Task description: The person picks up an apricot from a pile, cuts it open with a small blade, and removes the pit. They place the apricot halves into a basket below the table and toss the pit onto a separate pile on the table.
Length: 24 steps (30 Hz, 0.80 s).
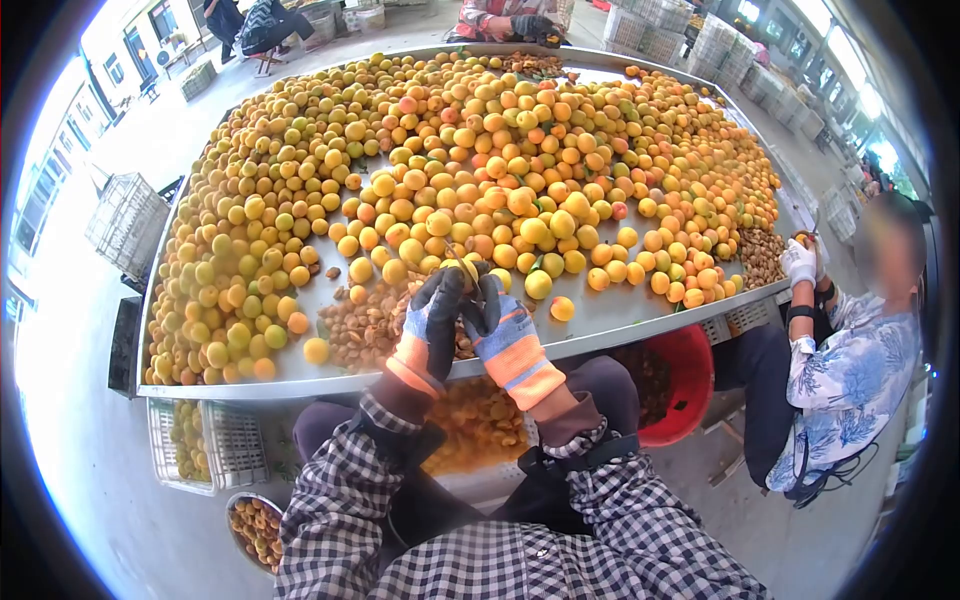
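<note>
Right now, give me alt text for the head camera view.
Two gloved hands, left hand and right hand, hold one apricot over a metal table heaped with apricots. A pile of pits lies beside them; a co-worker sits at right.

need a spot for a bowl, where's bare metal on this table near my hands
The widest bare strip runs along the front rim of the metal table, right of your right hand, bordered by one stray apricot and the apricot heap. A smaller patch sits left of the pit pile by your left hand, at the front rim. Farther back is packed with fruit.
</note>
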Each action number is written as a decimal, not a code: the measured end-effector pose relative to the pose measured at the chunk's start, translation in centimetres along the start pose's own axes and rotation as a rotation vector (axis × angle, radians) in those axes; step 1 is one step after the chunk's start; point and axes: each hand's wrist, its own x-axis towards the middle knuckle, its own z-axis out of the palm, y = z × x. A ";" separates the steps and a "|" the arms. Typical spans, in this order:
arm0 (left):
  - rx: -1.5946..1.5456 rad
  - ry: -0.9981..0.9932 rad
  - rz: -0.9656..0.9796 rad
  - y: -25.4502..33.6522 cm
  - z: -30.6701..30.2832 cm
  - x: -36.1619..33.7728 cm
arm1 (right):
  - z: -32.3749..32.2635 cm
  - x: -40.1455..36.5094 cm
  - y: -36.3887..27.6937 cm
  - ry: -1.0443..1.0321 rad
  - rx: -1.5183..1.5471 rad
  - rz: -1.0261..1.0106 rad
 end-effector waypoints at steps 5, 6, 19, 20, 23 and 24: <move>-0.017 -0.071 -0.004 -0.1 0.6 0.3 | 0.8 0.2 1.8 0.089 -0.061 -0.086; -0.079 -0.026 -0.009 -1.0 0.5 0.5 | 1.1 0.0 2.1 0.093 -0.004 -0.077; -0.081 0.088 0.053 0.4 0.2 -0.2 | 1.2 0.3 1.2 0.067 0.106 -0.109; -0.040 0.131 0.023 -0.3 0.1 0.0 | 1.4 0.1 1.4 0.058 0.029 -0.083; -0.016 0.156 0.036 -1.0 0.0 -0.1 | 2.5 0.1 2.7 0.057 -0.049 -0.064; 0.014 0.144 0.080 -1.2 -0.1 0.1 | 2.8 0.1 3.1 0.073 -0.048 -0.067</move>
